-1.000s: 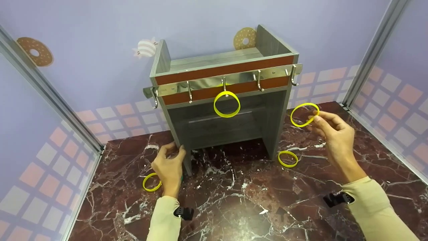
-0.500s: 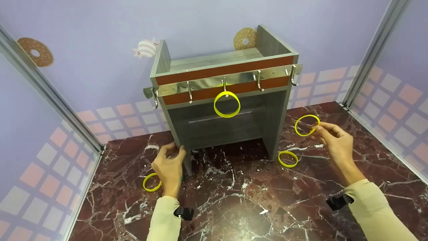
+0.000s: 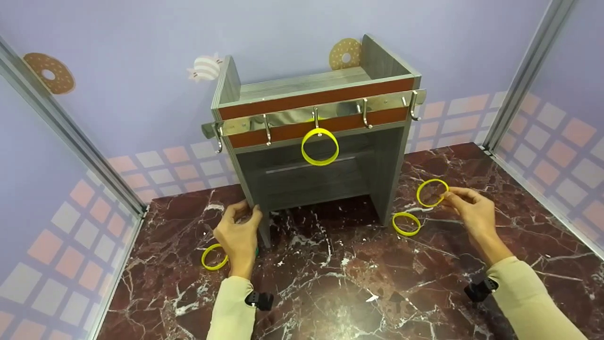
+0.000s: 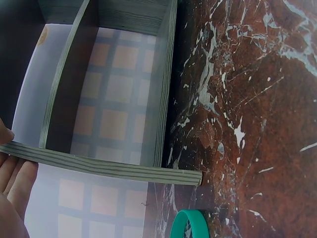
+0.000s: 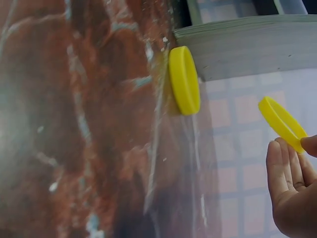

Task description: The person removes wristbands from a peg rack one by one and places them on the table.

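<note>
A grey wooden shelf [image 3: 390, 174] has a metal hook rail [image 3: 337, 110] across its front. My left hand [image 3: 238, 233] grips the shelf's left side panel [image 4: 124, 168], thumb on one face and fingers on the other. Over at the right, my right hand [image 3: 475, 215] pinches a yellow wristband [image 5: 271, 119] between thumb and fingers, raised above the table. A second yellow wristband [image 3: 321, 163] hangs from the middle hook. Another yellow wristband [image 5: 179, 82] lies on the table by the shelf's right foot.
Left of the shelf lies one more yellow wristband [image 3: 206, 264], partly behind the left hand. A green wristband [image 4: 199, 225] is close to the shelf's left foot, mostly hidden in the head view. Patterned walls enclose the dark red marbled table [image 3: 330, 297] at back and sides.
My right hand has come down toward the table with the wristband, nearer the one lying by the right foot. The left hand keeps its grip on the shelf.
</note>
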### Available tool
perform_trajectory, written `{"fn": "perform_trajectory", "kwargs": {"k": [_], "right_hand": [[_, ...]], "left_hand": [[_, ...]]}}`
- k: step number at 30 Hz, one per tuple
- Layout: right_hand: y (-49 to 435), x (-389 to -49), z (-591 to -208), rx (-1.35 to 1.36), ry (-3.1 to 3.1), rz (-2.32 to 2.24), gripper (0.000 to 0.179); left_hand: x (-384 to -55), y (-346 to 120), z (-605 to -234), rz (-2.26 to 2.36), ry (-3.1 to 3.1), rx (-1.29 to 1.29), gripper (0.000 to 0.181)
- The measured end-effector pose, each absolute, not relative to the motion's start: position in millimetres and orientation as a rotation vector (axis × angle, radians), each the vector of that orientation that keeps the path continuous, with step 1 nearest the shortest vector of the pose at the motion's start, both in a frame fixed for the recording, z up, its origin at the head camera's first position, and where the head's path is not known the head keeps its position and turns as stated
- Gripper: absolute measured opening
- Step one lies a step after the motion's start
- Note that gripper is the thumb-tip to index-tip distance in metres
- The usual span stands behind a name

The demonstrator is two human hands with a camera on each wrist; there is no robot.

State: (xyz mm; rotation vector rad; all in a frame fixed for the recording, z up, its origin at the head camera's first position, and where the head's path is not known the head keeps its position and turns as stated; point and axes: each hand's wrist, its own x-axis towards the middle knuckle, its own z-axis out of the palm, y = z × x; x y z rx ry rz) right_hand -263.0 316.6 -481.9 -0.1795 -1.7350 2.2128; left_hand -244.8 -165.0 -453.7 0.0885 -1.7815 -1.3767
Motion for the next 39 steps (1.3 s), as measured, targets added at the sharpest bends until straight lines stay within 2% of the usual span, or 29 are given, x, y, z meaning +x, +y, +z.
{"fn": "perform_trajectory", "kwargs": {"k": [18,29,34,39], "right_hand": [[333,-258,-507,-0.231,-2.056,2.143,0.011],[334,-259,-512,-0.298,-2.210,2.115,0.023],[333,-258,-513,-0.301,-2.328,2.000,0.034],[332,-258,-513,-0.268,-2.415,1.866,0.037]], "left_hand": [[-245,-165,-453,-1.370,-1.795,0.098,0.015],[-244,-165,-453,-1.366,-1.796,0.092,0.016],[-244,-165,-453,-1.372,-1.795,0.099,0.015],[-245,-165,-453,-1.364,-1.798,0.111,0.015]]}}
